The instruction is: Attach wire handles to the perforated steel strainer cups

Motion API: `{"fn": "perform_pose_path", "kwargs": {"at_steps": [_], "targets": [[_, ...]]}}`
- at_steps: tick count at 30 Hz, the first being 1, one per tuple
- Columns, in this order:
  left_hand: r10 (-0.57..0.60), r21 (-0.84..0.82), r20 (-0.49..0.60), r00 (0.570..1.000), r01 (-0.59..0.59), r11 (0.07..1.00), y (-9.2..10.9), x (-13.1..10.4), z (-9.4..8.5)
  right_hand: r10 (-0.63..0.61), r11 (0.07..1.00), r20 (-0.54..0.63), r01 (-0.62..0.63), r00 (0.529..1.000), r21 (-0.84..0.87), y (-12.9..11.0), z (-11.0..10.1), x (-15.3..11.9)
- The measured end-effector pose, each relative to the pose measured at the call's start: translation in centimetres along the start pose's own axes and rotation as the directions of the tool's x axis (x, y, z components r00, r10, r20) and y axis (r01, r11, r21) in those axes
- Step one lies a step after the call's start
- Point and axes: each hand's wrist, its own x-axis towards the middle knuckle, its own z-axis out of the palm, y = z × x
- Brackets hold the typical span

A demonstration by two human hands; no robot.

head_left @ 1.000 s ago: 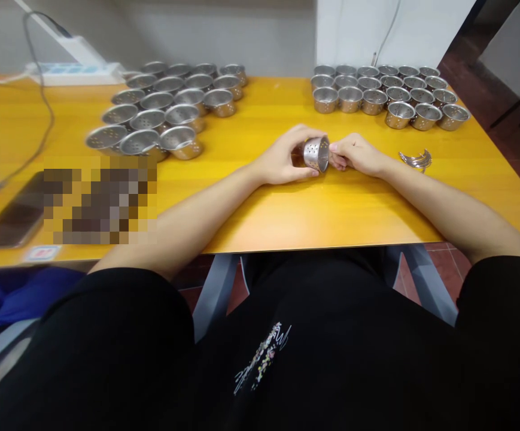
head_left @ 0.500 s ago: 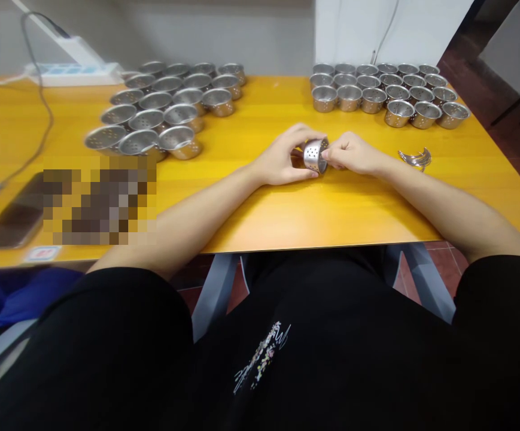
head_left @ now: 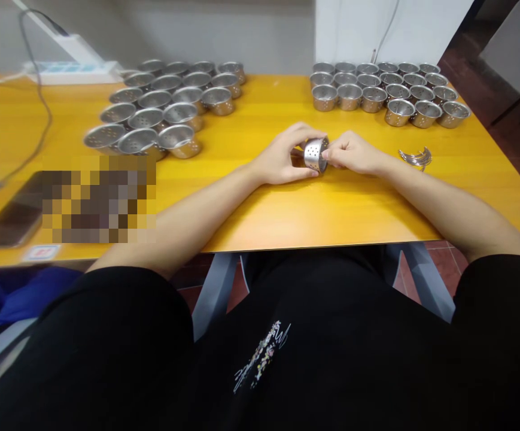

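Note:
A small perforated metal strainer basket (head_left: 314, 154) lies on its side just above the table, its open mouth facing right. My left hand (head_left: 282, 157) is closed around it, thumb below and fingers over the top. At the basket's mouth my right hand (head_left: 349, 152) is closed in a pinch, fingertips at the rim. Whatever is between those fingertips is too small to make out. Right of my right hand lies a little pile of curved wire handles (head_left: 416, 158).
Several strainer baskets (head_left: 179, 140) stand in rows at the left on the yellow table (head_left: 260, 224). More baskets with wires across their mouths (head_left: 400, 112) stand back right. A phone (head_left: 12, 209), a power strip (head_left: 73, 72) with cables, and a pixelated patch are on the left.

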Motion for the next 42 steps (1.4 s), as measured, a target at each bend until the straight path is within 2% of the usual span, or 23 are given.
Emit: {"fn": "perform_pose_path", "kwargs": {"at_steps": [16,24,28,33,38,42], "targets": [[0.012,0.019,0.006,1.000,-0.012,1.000,0.0,-0.2,0.0,0.022,0.999,-0.010,-0.023,1.000,-0.031,0.0,0.1,0.1],[0.018,0.050,0.015,1.000,-0.019,0.999,-0.2,-0.2,0.0,-0.055,0.997,0.024,0.056,0.998,-0.045,0.9,-0.2,0.1],[-0.021,0.043,0.004,1.000,0.021,0.999,-0.3,-0.1,0.1,-0.098,0.994,-0.060,0.101,0.993,0.039,1.6,0.4,-0.1],[-0.079,0.000,-0.010,0.997,0.079,0.997,-0.5,-0.1,0.3,-0.028,0.991,-0.246,0.059,0.969,0.117,3.0,1.0,0.1],[-0.098,-0.042,0.028,0.995,0.100,0.994,-0.2,-0.1,0.3,-0.075,0.997,-0.412,0.071,0.908,-0.026,4.8,0.6,0.6],[-0.070,-0.044,0.060,0.996,0.073,0.996,-0.2,-0.1,0.3,-0.192,0.962,-0.422,0.084,0.886,-0.261,5.1,0.0,0.5]]}}
